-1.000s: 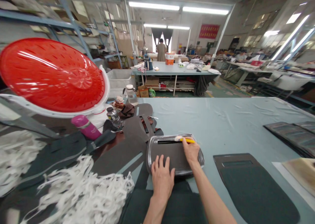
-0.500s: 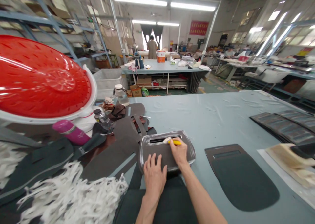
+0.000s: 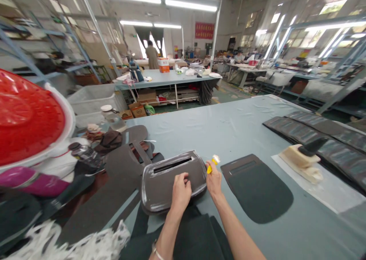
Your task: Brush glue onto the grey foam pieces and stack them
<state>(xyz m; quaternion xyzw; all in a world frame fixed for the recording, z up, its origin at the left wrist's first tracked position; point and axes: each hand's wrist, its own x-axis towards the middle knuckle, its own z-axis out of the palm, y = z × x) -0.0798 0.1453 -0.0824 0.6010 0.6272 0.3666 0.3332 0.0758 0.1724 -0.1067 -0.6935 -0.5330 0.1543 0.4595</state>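
A grey slotted panel with shiny edges (image 3: 166, 176) lies in front of me on the pale blue table (image 3: 228, 130). My left hand (image 3: 180, 191) rests on its near edge with the fingers curled onto it. My right hand (image 3: 213, 180) is just off the panel's right edge, closed on a small yellow-handled brush (image 3: 213, 164) whose pale tip points up. A dark felt piece with a slot (image 3: 257, 187) lies flat to the right of that hand.
A red perforated lid (image 3: 25, 119), a pink bottle (image 3: 25, 180), grey cut pieces (image 3: 120, 176) and white strips (image 3: 94, 241) crowd the left. A cream block with a black tool (image 3: 303, 159) sits on a white sheet. Dark panels (image 3: 314, 132) line the far right. A person stands far back.
My right hand has left the panel's slot and moved off its right edge with the brush. My left hand's fingers have curled. The view has swung rightward.
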